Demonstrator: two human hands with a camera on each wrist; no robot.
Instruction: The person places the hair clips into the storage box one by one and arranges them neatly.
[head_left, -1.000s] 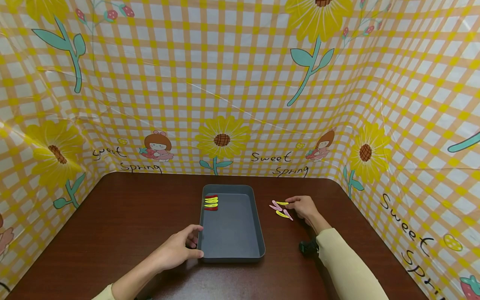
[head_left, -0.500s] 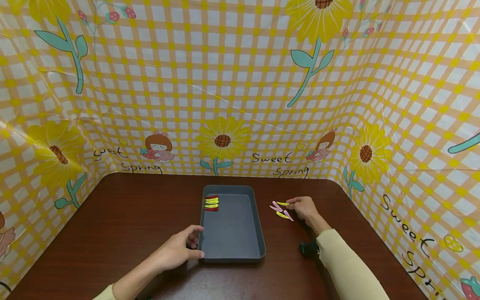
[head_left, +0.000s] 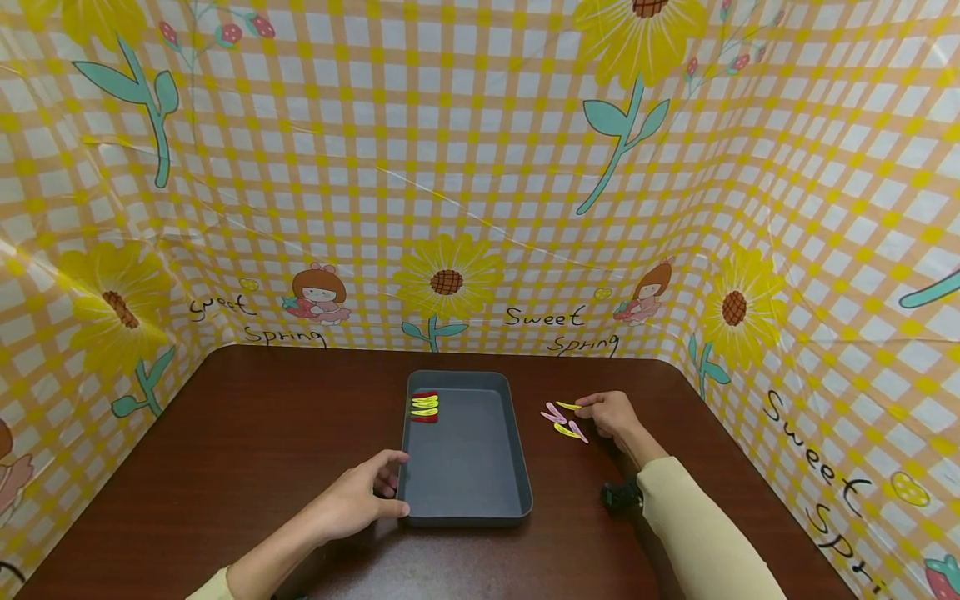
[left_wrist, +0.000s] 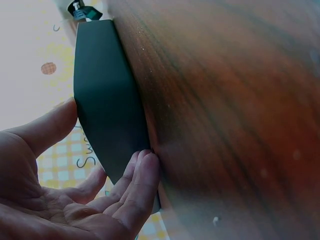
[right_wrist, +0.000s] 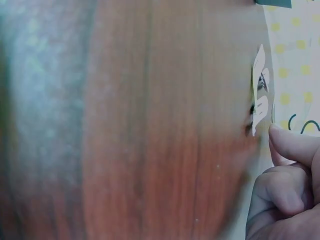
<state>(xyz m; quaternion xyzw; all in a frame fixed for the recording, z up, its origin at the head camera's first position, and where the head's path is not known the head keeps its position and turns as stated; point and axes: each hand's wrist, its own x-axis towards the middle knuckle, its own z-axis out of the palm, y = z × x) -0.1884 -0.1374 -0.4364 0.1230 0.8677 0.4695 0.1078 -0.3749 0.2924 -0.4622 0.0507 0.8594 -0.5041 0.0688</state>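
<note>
My right hand [head_left: 611, 414] pinches the end of a yellow snap hair clip [head_left: 567, 406] between thumb and fingers, right of the tray. Close by on the table lie pink hair clips [head_left: 554, 413], another yellow hair clip [head_left: 565, 431] and one more pink clip [head_left: 578, 431]. With my left hand [head_left: 352, 502] I hold the left wall of the dark grey tray [head_left: 465, 518]; thumb and forefinger reach its rim, while other fingers touch the outer side in the left wrist view. Inside the tray, at its far left, red clips [head_left: 424, 419] and yellow clips [head_left: 424, 412] lie in a column.
The dark brown wooden table [head_left: 300, 408] bears the tray and clips. A checked cloth [head_left: 480, 167] with sunflowers rises behind it and along both sides. A dark device [head_left: 619, 497] is worn at my right wrist.
The yellow clip in my right hand has shifted slightly to the right, a little away from the pink clips. My left hand and the tray stay put.
</note>
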